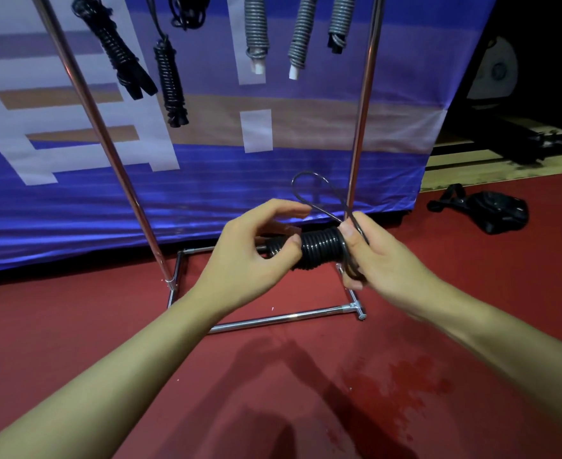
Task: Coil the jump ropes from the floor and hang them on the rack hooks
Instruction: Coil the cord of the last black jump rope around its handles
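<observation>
A black jump rope (321, 248), wound into a tight coil around its handles, lies level between my hands in front of the metal rack (114, 160). My left hand (256, 253) pinches the coil's left end between thumb and fingers. My right hand (372, 256) grips the right end, with a loose loop of cord (309, 190) arcing up from it. Coiled black ropes (170, 84) and coiled grey ropes (256, 31) hang from the top of the rack; its hooks are out of view.
The rack's chrome base bars (282, 318) lie on the red floor (107, 326) just below my hands. A blue and white banner (206, 180) hangs behind the rack. A black strap bundle (491, 210) lies on the floor at the right.
</observation>
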A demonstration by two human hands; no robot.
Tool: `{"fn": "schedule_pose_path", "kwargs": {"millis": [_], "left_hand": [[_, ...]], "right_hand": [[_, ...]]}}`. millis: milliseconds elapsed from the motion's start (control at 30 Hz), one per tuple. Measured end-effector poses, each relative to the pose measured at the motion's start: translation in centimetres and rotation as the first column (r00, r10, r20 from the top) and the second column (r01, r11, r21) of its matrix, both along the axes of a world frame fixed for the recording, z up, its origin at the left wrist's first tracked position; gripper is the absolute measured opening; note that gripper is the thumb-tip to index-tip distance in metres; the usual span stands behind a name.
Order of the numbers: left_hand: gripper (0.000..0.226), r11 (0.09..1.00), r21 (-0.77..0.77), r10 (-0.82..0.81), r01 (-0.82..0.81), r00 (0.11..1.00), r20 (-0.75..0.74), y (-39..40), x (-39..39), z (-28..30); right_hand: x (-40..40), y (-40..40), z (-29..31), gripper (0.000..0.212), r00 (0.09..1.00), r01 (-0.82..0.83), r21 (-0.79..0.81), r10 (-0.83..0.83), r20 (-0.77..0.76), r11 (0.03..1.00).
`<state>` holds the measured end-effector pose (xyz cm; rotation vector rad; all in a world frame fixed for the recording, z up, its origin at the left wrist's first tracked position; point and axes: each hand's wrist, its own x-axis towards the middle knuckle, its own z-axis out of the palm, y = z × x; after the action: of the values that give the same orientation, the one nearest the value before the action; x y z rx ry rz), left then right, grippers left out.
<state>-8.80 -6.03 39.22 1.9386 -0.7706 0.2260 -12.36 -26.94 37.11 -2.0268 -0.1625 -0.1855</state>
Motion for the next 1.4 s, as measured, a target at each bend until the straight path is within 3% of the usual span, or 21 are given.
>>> {"fn": "schedule_pose_path", "kwargs": {"millis": [167, 467, 767, 967, 1133, 1200, 1267, 1333, 1400], "left_hand": [[0.014, 0.98, -0.177, 0.097, -0.095, 0.995, 0.003, -0.5, 0.0, 0.0], [0.023, 0.99, -0.138, -0.023, 0.024, 1.0, 0.007, -0.6, -0.5, -0.5], [0.019, 0.984, -0.175, -0.052, 0.04, 0.997, -0.064, -0.5, -0.1, -0.7], [0.013, 0.985, -0.159, -0.065, 0.059, 0.997, -0.034, -0.3, 0.0, -0.3], [0.008, 0.991, 0.067, -0.12, 0.119, 0.993, 0.009, 0.3, 0.4, -0.1], [0.026, 0.942, 0.326, -0.104, 0.077, 0.992, 0.066, 0.7, 1.0, -0.3], [0.046, 0.829, 0.554, -0.042, -0.073, 0.981, 0.191, 0.9, 1.1, -0.3], [0.057, 0.781, 0.611, -0.038, -0.131, 0.966, 0.256, 0.4, 0.8, -0.3], [0.061, 0.806, 0.587, -0.072, -0.078, 0.971, 0.227, -0.2, 0.4, -0.7]], "right_hand": [[-0.9, 1.3, -0.1, 0.032, 1.0, -0.023, -0.048, 0.022, -0.014, 0.999], [-1.3, 1.4, -0.8, 0.029, 0.994, -0.033, 0.002, 0.033, -0.102, 0.999], [-0.9, 1.6, -0.6, 0.035, 0.995, -0.048, 0.073, 0.054, -0.081, 0.996], [-1.0, 1.8, 0.0, 0.036, 0.996, -0.045, 0.09, 0.051, -0.072, 0.995], [-0.7, 1.4, 0.2, 0.038, 0.996, -0.008, 0.085, 0.015, -0.085, 0.996], [-0.4, 1.2, -0.1, 0.034, 0.994, 0.03, 0.099, -0.02, -0.104, 0.995], [-0.2, 1.1, -0.2, 0.029, 0.992, 0.057, 0.061, -0.049, -0.113, 0.997], [-0.2, 1.5, -0.3, 0.027, 0.991, 0.067, 0.026, -0.064, -0.114, 0.997], [-0.4, 1.9, -0.2, 0.027, 0.99, 0.086, 0.013, -0.084, -0.115, 0.996]]}}
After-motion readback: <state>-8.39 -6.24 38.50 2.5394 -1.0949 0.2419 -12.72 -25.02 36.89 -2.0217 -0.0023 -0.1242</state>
